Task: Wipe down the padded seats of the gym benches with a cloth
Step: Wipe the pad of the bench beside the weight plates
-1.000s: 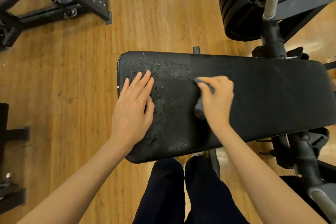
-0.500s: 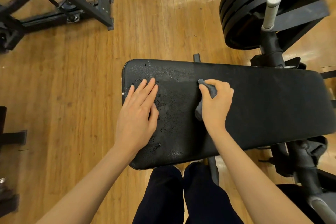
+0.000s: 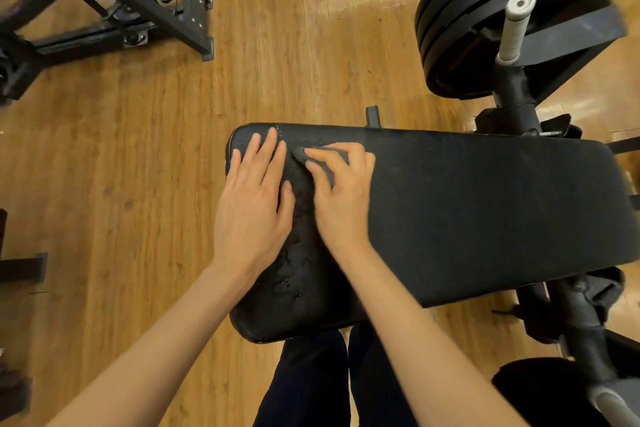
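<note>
A black padded bench seat (image 3: 467, 218) lies across the middle of the head view, with wet speckles near its left end. My left hand (image 3: 254, 201) rests flat on that left end, fingers straight. Beside it, my right hand (image 3: 341, 194) grips a small dark grey cloth (image 3: 302, 154) and presses it on the pad near the far edge. Most of the cloth is hidden under my fingers and palm. The two hands nearly touch.
Black weight plates (image 3: 485, 28) on a post with a grey handle (image 3: 516, 28) stand at the far right. A black machine frame (image 3: 138, 7) sits on the wooden floor at the far left. My dark trouser legs (image 3: 311, 381) are below the bench.
My right hand has slid the cloth leftward along the pad until it lies next to my left hand. My left hand has stayed on the left end.
</note>
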### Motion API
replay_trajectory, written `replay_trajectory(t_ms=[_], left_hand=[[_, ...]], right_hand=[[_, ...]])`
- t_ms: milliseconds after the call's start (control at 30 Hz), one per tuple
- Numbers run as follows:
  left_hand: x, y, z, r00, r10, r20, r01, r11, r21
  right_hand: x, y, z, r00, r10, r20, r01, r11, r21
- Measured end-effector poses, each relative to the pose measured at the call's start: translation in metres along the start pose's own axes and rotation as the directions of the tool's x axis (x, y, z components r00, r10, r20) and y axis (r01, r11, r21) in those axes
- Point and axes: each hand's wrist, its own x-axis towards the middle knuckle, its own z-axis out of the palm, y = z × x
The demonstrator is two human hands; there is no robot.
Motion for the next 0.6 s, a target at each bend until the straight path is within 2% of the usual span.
replay_trajectory(t_ms=[33, 67, 133, 167, 200, 233, 300, 333, 400, 433, 467, 533, 600], left_hand=[[-0.001, 0.000, 0.000, 1.000, -0.003, -0.005, 0.003, 1.000, 0.001], [-0.001, 0.000, -0.001, 1.000, -0.004, -0.011, 0.004, 1.000, 0.004], [-0.001, 0.000, -0.001, 1.000, -0.004, -0.011, 0.004, 1.000, 0.012], [-0.001, 0.000, 0.000, 1.000, -0.005, -0.013, 0.006, 1.000, 0.013], [0.000, 0.000, 0.001, 1.000, -0.003, -0.012, 0.003, 1.000, 0.016], [0.000, -0.001, 0.002, 1.000, 0.001, -0.006, 0.000, 1.000, 0.020], [0.000, -0.001, 0.002, 1.000, 0.004, 0.005, -0.005, 1.000, 0.024], [-0.001, -0.001, 0.002, 1.000, 0.005, 0.010, -0.005, 1.000, 0.024], [0.000, -0.001, 0.001, 1.000, 0.002, 0.014, -0.003, 1.000, 0.027], [0.000, 0.000, 0.001, 1.000, 0.001, 0.011, -0.002, 1.000, 0.027], [0.000, 0.000, 0.001, 1.000, 0.001, 0.010, -0.001, 1.000, 0.025], [0.000, 0.000, 0.001, 1.000, -0.004, 0.007, 0.004, 1.000, 0.023], [0.000, 0.000, 0.001, 1.000, -0.004, 0.009, 0.003, 1.000, 0.026]], right_hand=[[0.006, 0.018, -0.012, 0.999, -0.035, 0.011, 0.036, 0.999, -0.034], [0.011, 0.035, -0.025, 1.000, 0.003, -0.012, -0.003, 0.999, -0.042], [0.016, 0.051, -0.040, 0.965, 0.229, -0.126, -0.226, 0.973, 0.037], [0.016, 0.048, -0.036, 0.934, 0.310, -0.176, -0.302, 0.951, 0.071], [0.014, 0.035, -0.024, 0.923, 0.327, -0.205, -0.324, 0.945, 0.048], [0.011, 0.019, -0.009, 0.938, 0.292, -0.188, -0.296, 0.955, 0.012], [0.008, -0.004, 0.010, 0.987, 0.150, -0.058, -0.149, 0.989, 0.015], [0.011, -0.004, 0.007, 0.997, 0.074, 0.014, -0.074, 0.997, 0.012], [0.020, 0.021, -0.012, 0.999, -0.006, 0.046, 0.008, 0.998, -0.055], [0.025, 0.040, -0.026, 0.999, 0.032, 0.004, -0.031, 0.996, -0.086], [0.028, 0.054, -0.041, 0.989, 0.134, -0.057, -0.139, 0.987, -0.080], [0.031, 0.066, -0.051, 0.935, 0.316, -0.158, -0.324, 0.946, -0.024], [0.034, 0.046, -0.029, 0.929, 0.323, -0.183, -0.336, 0.941, -0.047]])
